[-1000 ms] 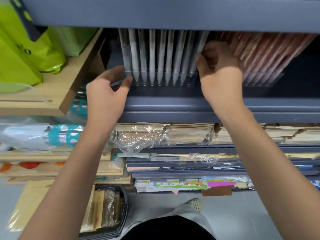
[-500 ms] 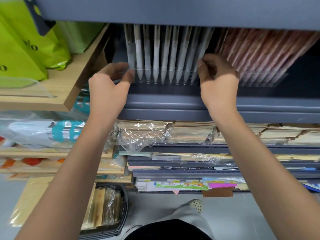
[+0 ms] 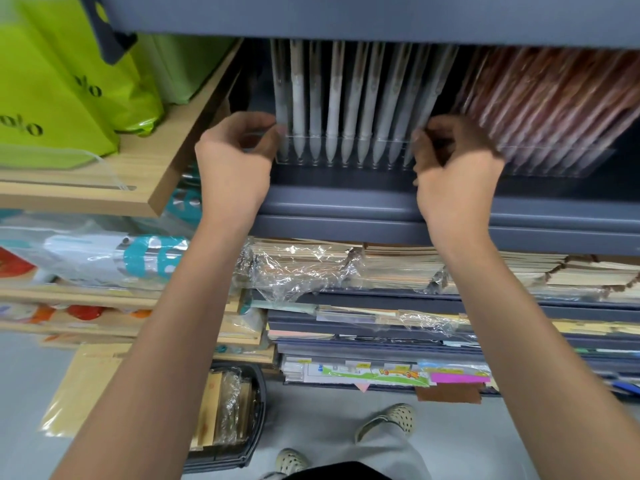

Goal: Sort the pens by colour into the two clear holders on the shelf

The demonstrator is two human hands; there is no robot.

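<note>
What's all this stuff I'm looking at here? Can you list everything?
Grey-white pens: about nine, in the left clear holder on the grey shelf.
Reddish-brown pens: many, in the right clear holder.
Green bags: at least two, wooden shelf, upper left.
Wrapped paper stacks: several, shelves below.
Dark basket: one, on the floor.
Shoes: two, pale, below.
Left hand: at the holder's left end.
Right hand: at its right end.

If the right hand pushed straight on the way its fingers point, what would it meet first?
Probably the white pens at the right end of the left clear holder: the right hand curls leftward onto that end. Depth is unclear.
</note>
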